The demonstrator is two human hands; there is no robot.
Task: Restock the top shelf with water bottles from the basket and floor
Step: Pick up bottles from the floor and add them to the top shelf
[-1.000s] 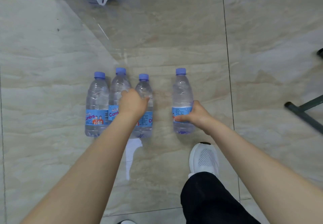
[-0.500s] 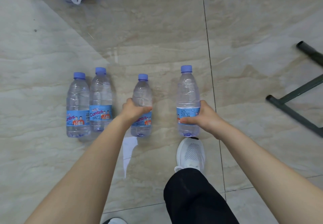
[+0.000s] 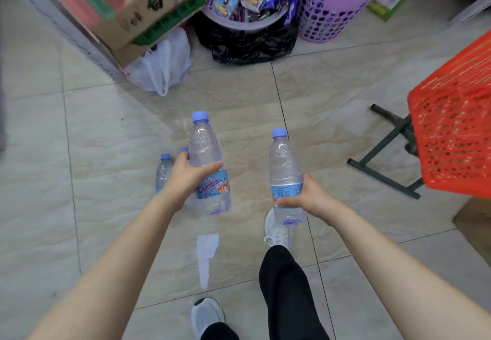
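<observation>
Two bottles held above the floor [image 3: 106, 140], caps up, long axes near vertical, tops leaning a little left.
The left hand [image 3: 186, 177] curls round the left bottle [image 3: 207, 153] just above its label; the right hand [image 3: 305, 197] grips the right bottle [image 3: 284, 164] at its label. Spare bottles [image 3: 163, 172] stand upright on the floor, partly hidden behind the left hand.

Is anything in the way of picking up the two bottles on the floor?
Nothing on the floor blocks the floor bottles, but both hands are full: the left hand grips one water bottle, partly hiding them; the right hand grips a second bottle.
</observation>
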